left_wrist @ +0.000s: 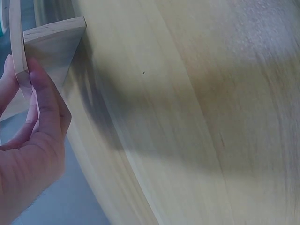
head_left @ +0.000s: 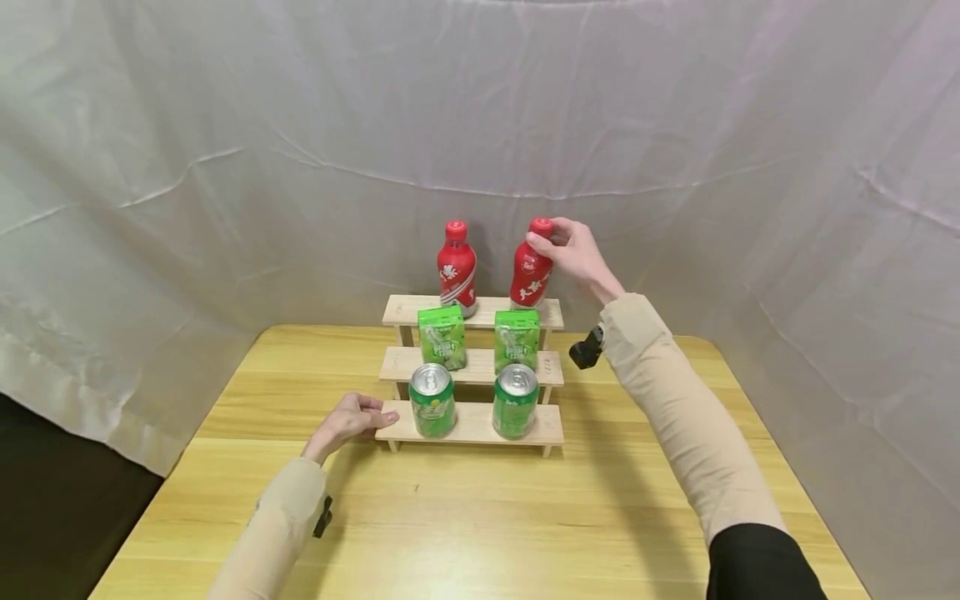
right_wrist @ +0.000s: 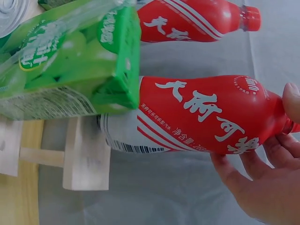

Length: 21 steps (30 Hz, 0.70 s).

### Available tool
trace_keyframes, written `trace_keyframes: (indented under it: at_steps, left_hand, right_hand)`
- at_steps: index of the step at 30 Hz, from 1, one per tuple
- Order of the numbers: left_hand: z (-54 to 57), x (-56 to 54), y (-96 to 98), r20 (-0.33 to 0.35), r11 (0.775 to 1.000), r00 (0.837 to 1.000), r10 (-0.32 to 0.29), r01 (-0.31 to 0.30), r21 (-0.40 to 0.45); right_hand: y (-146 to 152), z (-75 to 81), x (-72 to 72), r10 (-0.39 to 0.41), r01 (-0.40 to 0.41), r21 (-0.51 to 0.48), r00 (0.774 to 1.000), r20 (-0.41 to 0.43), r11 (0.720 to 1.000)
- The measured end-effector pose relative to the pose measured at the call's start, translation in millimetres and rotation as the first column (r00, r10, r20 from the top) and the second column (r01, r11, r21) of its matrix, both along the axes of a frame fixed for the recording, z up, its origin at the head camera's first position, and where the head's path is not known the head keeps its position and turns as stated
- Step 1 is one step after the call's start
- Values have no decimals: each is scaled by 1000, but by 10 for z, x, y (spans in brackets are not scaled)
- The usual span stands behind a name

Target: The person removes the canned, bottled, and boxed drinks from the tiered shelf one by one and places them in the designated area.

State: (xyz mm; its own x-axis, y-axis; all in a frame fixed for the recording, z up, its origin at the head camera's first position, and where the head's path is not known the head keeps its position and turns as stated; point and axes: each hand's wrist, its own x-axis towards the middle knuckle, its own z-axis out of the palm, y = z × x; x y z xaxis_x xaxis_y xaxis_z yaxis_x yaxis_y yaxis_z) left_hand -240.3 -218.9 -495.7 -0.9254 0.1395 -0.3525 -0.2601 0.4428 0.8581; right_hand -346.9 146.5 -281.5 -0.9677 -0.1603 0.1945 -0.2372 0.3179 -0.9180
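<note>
My right hand [head_left: 573, 250] grips a red cola bottle [head_left: 531, 271] by its neck, at the right end of the top tier of a wooden three-step rack [head_left: 480, 312]. The right wrist view shows thumb and fingers around the neck, with the bottle's base [right_wrist: 124, 133] right at the top board. My left hand [head_left: 351, 421] pinches the left end of the bottom board [left_wrist: 18, 47] between thumb and fingers. A second red bottle [head_left: 457, 271] stands on the top tier, to the left.
Two green juice cartons, left [head_left: 442, 337] and right [head_left: 516, 340], stand on the middle tier. Below them, on the bottom tier, are two green soda cans, left [head_left: 432, 402] and right [head_left: 515, 402]. The rack stands on a wooden table [head_left: 480, 525] before a grey curtain [head_left: 360, 125].
</note>
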Motion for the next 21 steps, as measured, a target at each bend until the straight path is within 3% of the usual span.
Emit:
trace_keyframes:
  at_steps: [11,21]
  left_hand:
    - [18,10,26,-10,1000,1000,-2,2,-12]
    - [19,14,29,-9,1000,1000,-2,1,-5]
  right_hand:
    - [375,117,77,-98,97,-12,995,-25,995]
    - [788,81,169,-176,176,13,984,24,984]
